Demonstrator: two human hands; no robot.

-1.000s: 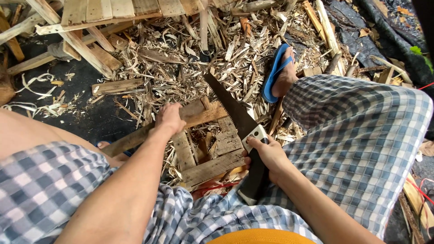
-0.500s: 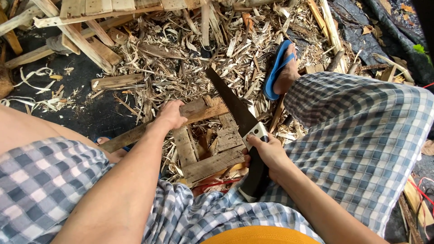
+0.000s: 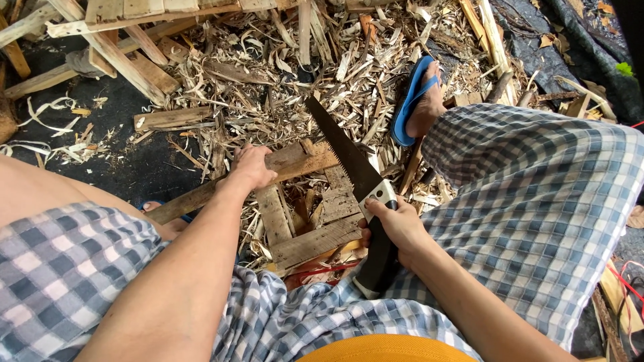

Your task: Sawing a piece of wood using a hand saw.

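Black plastic of the saw handle fills my right hand [image 3: 396,224], fingers wrapped tight around it just above my checked lap, and the saw [image 3: 349,171] runs away from me, its teeth resting across the long wooden slat [image 3: 282,167]. My left hand [image 3: 251,167] presses flat on that slat, close beside the blade; if the teeth skip, they could catch my fingers. Farther off, my foot in the blue sandal [image 3: 409,100] sits among loose shavings [image 3: 268,87], where the frame could slide.
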